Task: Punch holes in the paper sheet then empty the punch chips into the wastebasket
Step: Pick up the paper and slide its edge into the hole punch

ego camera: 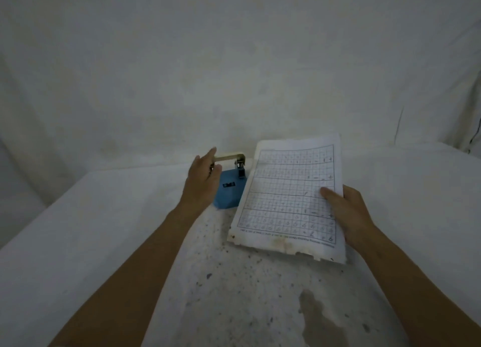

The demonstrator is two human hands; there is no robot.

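A blue hole punch with a pale metal lever stands near the far middle of the table. My left hand rests against its left side, fingers reaching up to the lever's end. A paper sheet printed with a grid, stained and torn along its near edge, is held tilted just right of the punch. My right hand grips the sheet's right edge, thumb on top. The sheet's left edge lies close beside the punch; whether it is in the slot I cannot tell. No wastebasket is in view.
The table is covered in white cloth, speckled with dark bits and a damp stain near the front. White cloth hangs as a backdrop behind and at both sides.
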